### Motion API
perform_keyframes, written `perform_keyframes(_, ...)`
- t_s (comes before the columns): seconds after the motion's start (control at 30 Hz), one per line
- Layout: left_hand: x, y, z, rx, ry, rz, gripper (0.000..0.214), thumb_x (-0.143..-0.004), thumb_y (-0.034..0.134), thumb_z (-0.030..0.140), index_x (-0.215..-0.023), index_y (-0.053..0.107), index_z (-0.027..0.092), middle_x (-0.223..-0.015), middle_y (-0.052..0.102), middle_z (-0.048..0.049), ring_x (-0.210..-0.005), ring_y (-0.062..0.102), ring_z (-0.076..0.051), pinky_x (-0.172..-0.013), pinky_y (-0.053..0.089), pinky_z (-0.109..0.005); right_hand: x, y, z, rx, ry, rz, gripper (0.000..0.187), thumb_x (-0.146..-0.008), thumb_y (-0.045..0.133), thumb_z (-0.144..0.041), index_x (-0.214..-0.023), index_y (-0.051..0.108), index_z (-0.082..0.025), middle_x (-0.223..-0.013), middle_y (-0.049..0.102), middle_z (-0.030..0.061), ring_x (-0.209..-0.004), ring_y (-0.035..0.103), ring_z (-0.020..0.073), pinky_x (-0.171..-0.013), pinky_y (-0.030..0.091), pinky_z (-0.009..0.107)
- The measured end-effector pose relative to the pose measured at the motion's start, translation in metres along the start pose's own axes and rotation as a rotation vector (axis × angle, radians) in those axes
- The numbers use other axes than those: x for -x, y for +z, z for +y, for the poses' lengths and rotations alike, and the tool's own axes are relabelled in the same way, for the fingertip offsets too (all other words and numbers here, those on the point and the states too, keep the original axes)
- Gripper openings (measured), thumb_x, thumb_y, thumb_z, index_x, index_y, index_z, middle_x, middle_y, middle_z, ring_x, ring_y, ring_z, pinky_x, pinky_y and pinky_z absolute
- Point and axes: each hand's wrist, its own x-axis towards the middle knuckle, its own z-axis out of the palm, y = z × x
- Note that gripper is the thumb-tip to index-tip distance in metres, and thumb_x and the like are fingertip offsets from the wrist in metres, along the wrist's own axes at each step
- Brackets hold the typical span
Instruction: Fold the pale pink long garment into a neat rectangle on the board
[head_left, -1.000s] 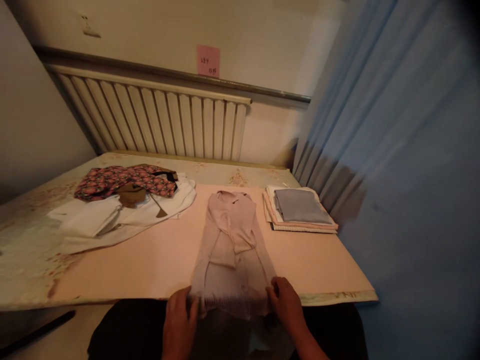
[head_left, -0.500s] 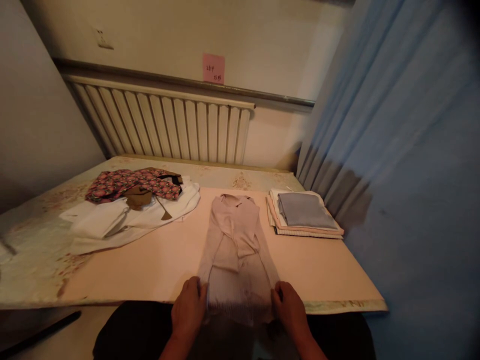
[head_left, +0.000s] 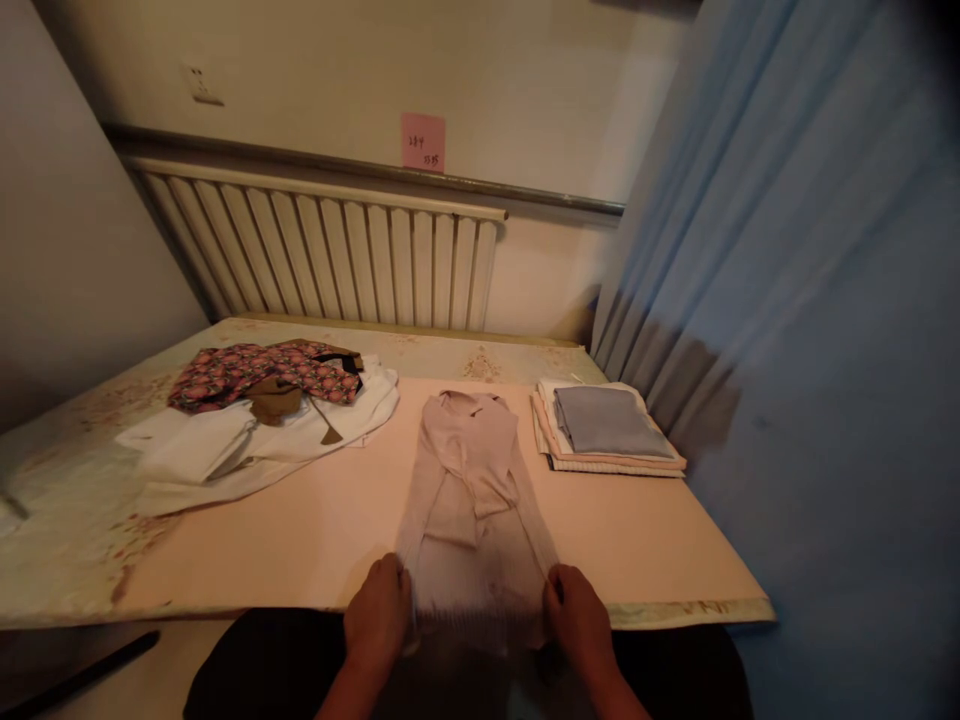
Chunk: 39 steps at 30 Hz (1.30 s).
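Observation:
A pale pinkish long-sleeved top (head_left: 471,470) lies in the middle of the table, its collar towards the wall and its sleeves folded inward over the body. The lower end reaches the table's near edge and hangs slightly past it. My left hand (head_left: 377,610) is closed on the left side of the lower end. Across from it, my right hand (head_left: 577,615) grips the right side. Between the two hands the ribbed hem is stretched out. My fingertips are partly hidden by the hands themselves.
On the left lies a loose pile of a white garment (head_left: 202,450) and a red-patterned garment (head_left: 262,370). A stack of folded clothes (head_left: 611,420) with a grey piece on top sits at the right, near a blue curtain (head_left: 810,350). Behind the table stands a radiator (head_left: 330,250).
Both hands keep their hold on the top's lower end, which has hardly moved. The camera view has shifted very slightly.

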Motion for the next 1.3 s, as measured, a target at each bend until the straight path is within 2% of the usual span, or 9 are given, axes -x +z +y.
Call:
perform_keyframes(0.27,0.001,-0.005,0.004,0.003,0.129,0.122,0.016,-0.093,0.039,0.016,-0.081,0.047,0.021,-0.086,0.062,-0.0051,-0.087,0.060,-0.019,-0.075,0.037,-0.029,-0.006,-0.010,-0.007,-0.017,0.049,-0.061,0.017,-0.085,0.043,-0.019,-0.070,0.050,-0.023,-0.073,0.059,0.0018,-0.069,0.057,0.0182,-0.065,0.034,0.028)
perform_keyframes(0.4,0.006,-0.013,0.010,-0.024,0.103,0.108,0.010,-0.094,0.040,0.019,-0.089,0.048,0.021,-0.084,0.064,-0.0042,-0.082,0.063,-0.021,-0.068,0.035,-0.030,-0.009,-0.018,-0.016,-0.054,0.019,-0.007,0.017,-0.085,0.042,-0.022,-0.070,0.049,-0.023,-0.073,0.059,0.0025,-0.071,0.057,0.0187,-0.067,0.036,0.028)
perform_keyframes(0.5,0.010,-0.018,0.015,-0.018,0.078,0.070,0.009,-0.096,0.040,0.024,-0.093,0.049,0.022,-0.088,0.066,-0.0040,-0.079,0.065,-0.021,-0.064,0.033,-0.031,-0.010,-0.024,-0.023,-0.094,0.012,-0.014,0.018,-0.086,0.041,-0.023,-0.071,0.050,-0.023,-0.073,0.059,0.0023,-0.069,0.057,0.0182,-0.066,0.036,0.028)
perform_keyframes(0.73,0.014,-0.020,0.023,0.048,0.112,0.099,0.011,-0.095,0.041,0.022,-0.100,0.051,0.022,-0.098,0.066,-0.0045,-0.087,0.064,-0.020,-0.069,0.036,-0.028,-0.008,-0.022,-0.035,-0.139,-0.044,-0.077,0.017,-0.085,0.042,-0.018,-0.072,0.053,-0.022,-0.071,0.062,0.0009,-0.066,0.057,0.0163,-0.063,0.035,0.026)
perform_keyframes(1.0,0.021,-0.006,0.036,0.057,0.210,-0.006,0.024,-0.093,0.039,0.013,-0.112,0.052,0.020,-0.112,0.063,-0.0094,-0.102,0.062,-0.020,-0.083,0.040,-0.028,-0.006,-0.001,-0.030,-0.083,-0.129,-0.183,0.018,-0.081,0.042,-0.011,-0.074,0.056,-0.021,-0.073,0.064,0.0017,-0.068,0.058,0.0162,-0.062,0.032,0.025)
perform_keyframes(1.3,0.016,0.016,0.036,0.128,0.293,-0.052,0.037,-0.092,0.038,0.010,-0.126,0.050,0.016,-0.123,0.062,-0.0110,-0.109,0.061,-0.019,-0.090,0.042,-0.027,-0.006,-0.003,-0.032,-0.080,-0.136,-0.243,0.019,-0.079,0.043,-0.009,-0.075,0.058,-0.021,-0.075,0.064,0.0015,-0.069,0.057,0.0152,-0.062,0.030,0.025)
